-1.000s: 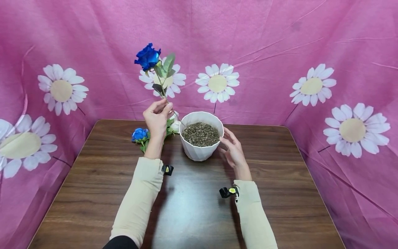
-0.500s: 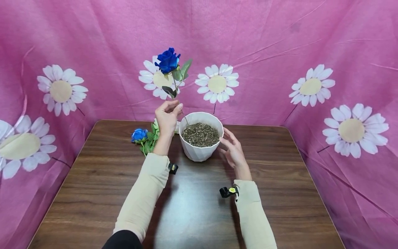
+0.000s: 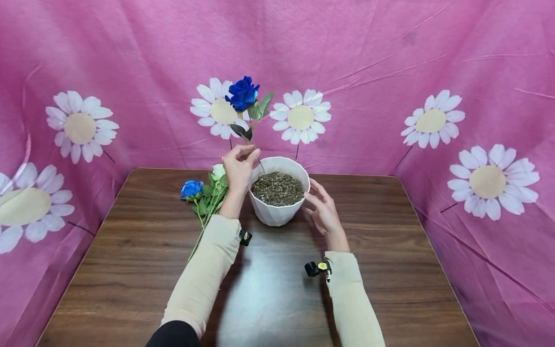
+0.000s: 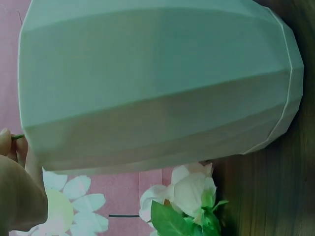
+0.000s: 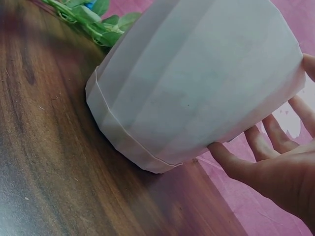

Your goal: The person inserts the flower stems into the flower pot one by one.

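In the head view, my left hand (image 3: 239, 168) pinches the stem of a blue rose (image 3: 243, 94) between thumb and fingers. The flower stands nearly upright, and its lower stem runs down inside the left rim of a white faceted flowerpot (image 3: 277, 214), towards the dark soil (image 3: 278, 189). My right hand (image 3: 324, 212) rests against the pot's right side, its fingers spread and only slightly bent, thumb by the rim. The right wrist view shows those fingers (image 5: 226, 160) touching the pot wall. In the left wrist view the pot hides most of the work; a bit of green stem shows at the fingertips.
Left of the pot lie another blue rose (image 3: 191, 189) and a white rose (image 3: 218, 171) with leafy stems, partly behind my left forearm. A wooden table (image 3: 381, 231) bears everything. Behind it hangs a pink cloth (image 3: 355, 58) printed with daisies.
My left hand has moved right and slightly down, bringing the blue rose more upright with its stem farther inside the pot. My right hand and the pot have stayed put.
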Available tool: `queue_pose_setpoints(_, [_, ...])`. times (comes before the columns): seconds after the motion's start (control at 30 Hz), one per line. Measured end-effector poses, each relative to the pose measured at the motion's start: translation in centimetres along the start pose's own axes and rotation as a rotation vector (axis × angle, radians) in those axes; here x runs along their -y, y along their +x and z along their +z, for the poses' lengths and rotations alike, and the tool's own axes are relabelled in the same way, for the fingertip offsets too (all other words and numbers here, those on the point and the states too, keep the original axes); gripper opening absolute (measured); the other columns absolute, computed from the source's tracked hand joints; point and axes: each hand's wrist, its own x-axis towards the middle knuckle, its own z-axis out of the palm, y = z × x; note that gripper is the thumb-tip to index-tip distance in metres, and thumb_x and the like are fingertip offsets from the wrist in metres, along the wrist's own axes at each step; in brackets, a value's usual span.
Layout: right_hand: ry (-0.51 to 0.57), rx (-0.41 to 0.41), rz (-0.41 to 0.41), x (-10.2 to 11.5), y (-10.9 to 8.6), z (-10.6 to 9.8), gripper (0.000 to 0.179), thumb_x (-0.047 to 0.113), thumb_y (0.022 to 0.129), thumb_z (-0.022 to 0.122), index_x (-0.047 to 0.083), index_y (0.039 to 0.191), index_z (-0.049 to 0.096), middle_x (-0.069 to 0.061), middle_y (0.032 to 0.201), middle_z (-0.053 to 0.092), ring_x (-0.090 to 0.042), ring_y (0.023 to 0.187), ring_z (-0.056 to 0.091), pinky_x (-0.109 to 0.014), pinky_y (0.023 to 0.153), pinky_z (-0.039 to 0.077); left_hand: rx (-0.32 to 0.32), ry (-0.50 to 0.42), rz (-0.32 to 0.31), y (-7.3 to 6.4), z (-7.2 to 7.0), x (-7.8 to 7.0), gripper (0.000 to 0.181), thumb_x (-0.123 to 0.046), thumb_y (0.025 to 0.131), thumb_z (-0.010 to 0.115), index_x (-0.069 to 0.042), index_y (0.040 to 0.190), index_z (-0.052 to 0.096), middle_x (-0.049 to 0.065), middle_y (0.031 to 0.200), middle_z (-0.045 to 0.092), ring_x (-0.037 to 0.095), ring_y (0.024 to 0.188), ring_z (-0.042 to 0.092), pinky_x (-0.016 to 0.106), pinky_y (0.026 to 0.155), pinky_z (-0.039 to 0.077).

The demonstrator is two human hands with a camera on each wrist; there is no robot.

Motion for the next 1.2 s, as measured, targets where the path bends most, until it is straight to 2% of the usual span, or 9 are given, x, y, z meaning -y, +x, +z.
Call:
queue_pose_setpoints(0.13, [0.005,-0.004,-0.001,0.1,-0.1,0.1,0.056,0.0,0.101,0.052,0.004,0.154,0.037,-0.019,0.152,0.037,-0.031,0.129,0.044,-0.059,0.107,0.038,0.011,0.039,0.008,0.0,0.4,0.2,0.016,0.01,0.083,0.077,0.014,0.097,0.071,0.025,0.091,0.073,0.005,0.069,0.065,0.024,0.066,0.061])
queue_pose_setpoints(0.37, [-0.005,-0.004,-0.009,0.0,0.0,0.2,0.056,-0.001,0.101,0.051,0.004,0.154,0.037,-0.02,0.152,0.037,-0.032,0.128,0.045,-0.061,0.108,0.037,0.053,0.147,0.016,0.0,0.9,0.2,0.013,0.009,0.086,0.075,0.01,0.098,0.07,0.022,0.092,0.072,0.006,0.073,0.062,0.02,0.066,0.059])
queue_pose_setpoints(0.43, [-0.015,-0.006,-0.006,-0.1,0.0,0.1,0.055,-0.001,0.102,0.05,0.003,0.155,0.036,-0.019,0.151,0.038,-0.03,0.127,0.047,-0.06,0.108,0.037,0.07,0.182,0.017,-0.1,1.0,0.3,0.014,0.008,0.086,0.075,0.009,0.099,0.07,0.021,0.092,0.072,0.011,0.075,0.064,0.021,0.067,0.06])
queue_pose_setpoints(0.6, [-0.018,-0.005,-0.015,-0.1,-0.1,0.1,0.055,-0.002,0.102,0.049,0.003,0.155,0.036,-0.018,0.148,0.04,-0.028,0.124,0.049,-0.06,0.107,0.039,0.143,0.299,0.07,-0.1,1.2,0.6,0.017,0.006,0.087,0.074,0.007,0.103,0.069,0.02,0.096,0.072,0.028,0.085,0.069,0.029,0.075,0.06])
queue_pose_setpoints(0.67, [-0.012,-0.001,-0.021,-0.1,-0.1,0.1,0.054,-0.002,0.102,0.049,0.003,0.155,0.036,-0.018,0.148,0.04,-0.027,0.123,0.049,-0.059,0.106,0.04,0.176,0.336,0.078,-0.1,1.2,0.9,0.017,0.006,0.088,0.074,0.007,0.105,0.069,0.02,0.096,0.072,0.031,0.087,0.069,0.031,0.079,0.059])
queue_pose_setpoints(0.9, [-0.011,0.003,-0.024,0.1,-0.3,0.1,0.055,-0.003,0.102,0.048,0.002,0.155,0.035,-0.018,0.149,0.039,-0.027,0.122,0.05,-0.062,0.107,0.039,0.283,0.452,0.071,-0.1,1.6,1.1,0.015,0.005,0.089,0.073,0.005,0.103,0.069,0.017,0.093,0.072,0.028,0.085,0.069,0.031,0.079,0.059])
queue_pose_setpoints(1.07, [-0.005,0.006,-0.022,0.0,-0.2,0.0,0.055,-0.004,0.102,0.048,0.001,0.155,0.035,-0.018,0.149,0.039,-0.026,0.121,0.051,-0.064,0.108,0.036,0.338,0.548,0.12,0.1,1.7,1.0,0.012,0.005,0.09,0.07,0.001,0.1,0.065,0.014,0.091,0.071,0.026,0.084,0.069,0.034,0.08,0.059])
queue_pose_setpoints(1.2, [-0.002,0.006,-0.025,0.1,-0.3,0.1,0.055,-0.004,0.101,0.049,0.002,0.155,0.035,-0.018,0.149,0.04,-0.026,0.122,0.05,-0.063,0.108,0.037,0.366,0.583,0.145,0.5,1.6,1.4,0.014,0.006,0.09,0.07,0.0,0.1,0.063,0.014,0.093,0.071,0.027,0.087,0.069,0.036,0.082,0.058])
